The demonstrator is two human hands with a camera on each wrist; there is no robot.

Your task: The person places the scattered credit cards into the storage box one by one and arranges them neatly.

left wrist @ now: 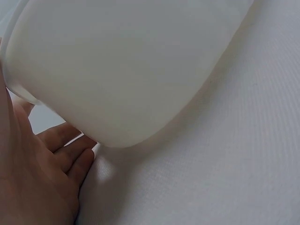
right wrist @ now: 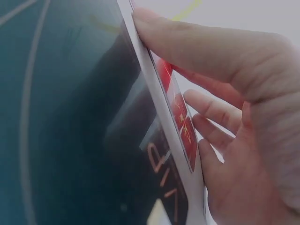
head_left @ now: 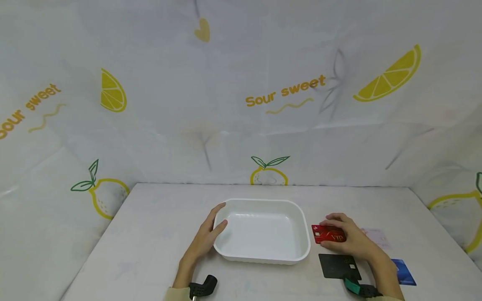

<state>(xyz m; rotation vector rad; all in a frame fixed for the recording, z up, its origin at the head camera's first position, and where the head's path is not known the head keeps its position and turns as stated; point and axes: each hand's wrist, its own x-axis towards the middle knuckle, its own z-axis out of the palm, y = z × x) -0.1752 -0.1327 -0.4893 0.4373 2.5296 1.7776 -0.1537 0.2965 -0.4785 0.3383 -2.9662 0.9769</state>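
Observation:
A white rectangular dish (head_left: 263,240) stands on the table. My left hand (head_left: 203,240) grips its left side, thumb over the rim and fingers along the outer wall. In the left wrist view those fingers reach under the dish's rounded wall (left wrist: 126,84). To the right of the dish lies a red VIP card (head_left: 319,235). My right hand (head_left: 352,238) pinches it, thumb at the near edge and fingers at the far edge. Just nearer than it is a black card (head_left: 335,265), which fills much of the right wrist view.
A blue card (head_left: 404,274) lies to the right, partly behind the right forearm. A pale pink card (head_left: 378,237) is beyond the right hand, partly covered by it. The white table (head_left: 150,234) ends at a lemon-printed backdrop (head_left: 226,104).

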